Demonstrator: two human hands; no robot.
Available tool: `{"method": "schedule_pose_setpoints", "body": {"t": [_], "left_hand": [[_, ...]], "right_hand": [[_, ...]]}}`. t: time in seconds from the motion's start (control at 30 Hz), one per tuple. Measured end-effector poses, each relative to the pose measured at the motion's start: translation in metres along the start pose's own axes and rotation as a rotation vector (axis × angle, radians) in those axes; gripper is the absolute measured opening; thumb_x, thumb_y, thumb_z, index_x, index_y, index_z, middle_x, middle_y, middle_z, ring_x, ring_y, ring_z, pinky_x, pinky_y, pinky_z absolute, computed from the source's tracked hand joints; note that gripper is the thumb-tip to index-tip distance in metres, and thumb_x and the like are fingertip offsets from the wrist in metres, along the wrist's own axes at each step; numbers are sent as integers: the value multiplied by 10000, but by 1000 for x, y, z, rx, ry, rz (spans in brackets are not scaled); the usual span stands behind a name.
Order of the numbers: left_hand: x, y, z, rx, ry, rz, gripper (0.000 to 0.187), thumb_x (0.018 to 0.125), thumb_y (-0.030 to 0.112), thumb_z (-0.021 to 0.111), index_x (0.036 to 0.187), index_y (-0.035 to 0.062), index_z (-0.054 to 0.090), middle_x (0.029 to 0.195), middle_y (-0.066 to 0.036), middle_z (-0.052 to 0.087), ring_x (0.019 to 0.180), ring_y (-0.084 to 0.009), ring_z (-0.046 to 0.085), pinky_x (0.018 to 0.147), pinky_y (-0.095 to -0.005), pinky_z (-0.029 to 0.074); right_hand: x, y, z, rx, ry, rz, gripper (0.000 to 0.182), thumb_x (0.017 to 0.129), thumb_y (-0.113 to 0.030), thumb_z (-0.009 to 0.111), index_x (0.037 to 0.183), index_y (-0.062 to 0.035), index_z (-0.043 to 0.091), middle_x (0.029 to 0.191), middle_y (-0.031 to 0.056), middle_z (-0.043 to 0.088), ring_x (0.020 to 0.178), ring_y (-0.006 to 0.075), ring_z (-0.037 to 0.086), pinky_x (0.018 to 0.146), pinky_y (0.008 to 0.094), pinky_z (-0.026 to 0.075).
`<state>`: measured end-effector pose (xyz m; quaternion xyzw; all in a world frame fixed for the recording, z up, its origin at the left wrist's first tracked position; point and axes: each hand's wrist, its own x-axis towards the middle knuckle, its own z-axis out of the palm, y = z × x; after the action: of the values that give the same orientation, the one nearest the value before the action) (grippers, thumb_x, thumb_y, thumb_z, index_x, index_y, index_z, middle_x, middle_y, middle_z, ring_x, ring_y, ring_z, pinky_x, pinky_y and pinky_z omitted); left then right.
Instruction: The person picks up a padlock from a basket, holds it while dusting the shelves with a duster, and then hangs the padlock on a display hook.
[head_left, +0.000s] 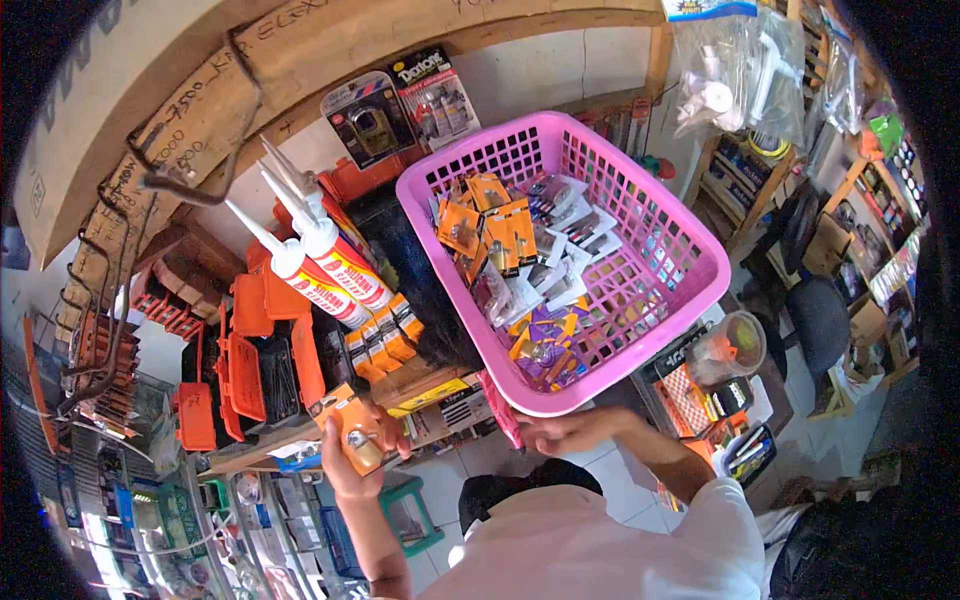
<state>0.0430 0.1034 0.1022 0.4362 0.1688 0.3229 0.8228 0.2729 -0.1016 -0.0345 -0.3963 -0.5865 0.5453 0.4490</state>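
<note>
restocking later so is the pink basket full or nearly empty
Partly full. Carded packs lie in a loose heap on the pink basket's floor, and much of the mesh floor and walls shows bare.

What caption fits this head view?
Left hand holds an orange padlock pack beside sealant tubes; right hand supports a pink basket of packaged hardware.

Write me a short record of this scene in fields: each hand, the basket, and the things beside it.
left hand: holds an orange padlock pack
right hand: at the near rim under the pink basket
basket contents: carded packs, orange, white and purple
beside basket: sealant tubes with white nozzles, orange cases
</note>
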Motion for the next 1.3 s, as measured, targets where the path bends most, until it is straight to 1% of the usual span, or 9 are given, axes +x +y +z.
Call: {"method": "schedule_pose_setpoints", "body": {"t": [0.23, 0.3, 0.4, 0.7, 0.87, 0.97, 1.03, 1.13, 1.3], "left_hand": [[-1, -48, -7, 38, 28, -146, 482, 954, 462, 417, 1036, 9, 557, 775, -146, 585, 681, -266, 588, 630, -434, 515], [-4, -58, -9, 21, 95, -184, 481, 932, 471, 467, 1034, 10, 562, 784, -145, 595, 687, -253, 597, 624, -413, 525], [-6, -66, -21, 57, 133, -255, 500, 957, 465, 421, 1040, -3, 577, 731, -124, 588, 658, -230, 587, 614, -402, 522], [-6, -55, -43, -113, 183, -264, 558, 974, 511, 358, 1036, 12, 598, 785, -113, 600, 719, -224, 586, 605, -414, 502], [-23, -44, -80, -183, 49, -179, 584, 916, 638, 432, 1109, 109, 588, 875, -51, 642, 703, -206, 609, 580, -390, 494], [-32, -36, -93, -190, 107, -164, 768, 893, 742, 309, 1020, 54, 627, 685, -123, 603, 592, -263, 572, 601, -419, 498], [-40, -25, -98, -368, 221, -160, 766, 896, 741, 303, 1029, 57, 623, 703, -112, 616, 631, -279, 594, 667, -443, 501], [-49, -20, -125, -337, 209, -56, 650, 923, 673, 367, 1276, 154, 534, 1061, -42, 662, 892, -224, 638, 750, -434, 532], [-71, -14, -163, -409, -24, 184, 664, 960, 598, 347, 1458, 159, 373, 1413, -48, 479, 1220, -242, 504, 981, -394, 446]], "right_hand": [[64, 51, 35, 1392, 119, -230, 508, 943, -403, 544, 1285, -27, 517, 1059, 107, 679, 1033, 195, 616, 944, 422, 417], [68, 51, 35, 1357, 228, -255, 553, 948, -391, 551, 1397, -95, 423, 1289, 148, 555, 1072, 258, 584, 864, 383, 476], [83, 63, 32, 1466, 286, -262, 278, 936, -304, 581, 1102, -82, 584, 1055, 74, 588, 848, 183, 553, 772, 320, 455], [66, 15, 65, 1257, 408, -16, 176, 825, -111, 653, 794, -90, 481, 915, 48, 542, 671, 118, 495, 576, 273, 411], [41, 47, 126, 632, 598, 63, 124, 875, -172, 652, 857, -87, 564, 645, -10, 503, 448, 70, 392, 382, 247, 294], [32, 16, 157, 365, 564, 506, 255, 927, -308, 616, 846, -66, 636, 607, -36, 474, 545, 70, 468, 489, 231, 357], [41, 13, 183, 334, 602, 284, 363, 946, -396, 575, 830, -63, 660, 631, -28, 532, 567, 76, 490, 504, 250, 369], [63, 38, 212, 202, 455, 611, 433, 959, -459, 533, 868, -71, 702, 762, 24, 646, 762, 131, 589, 743, 309, 464], [93, 89, 249, 277, 421, 639, 414, 978, -440, 536, 1004, -42, 646, 813, -9, 610, 722, 89, 528, 674, 257, 442]]}}
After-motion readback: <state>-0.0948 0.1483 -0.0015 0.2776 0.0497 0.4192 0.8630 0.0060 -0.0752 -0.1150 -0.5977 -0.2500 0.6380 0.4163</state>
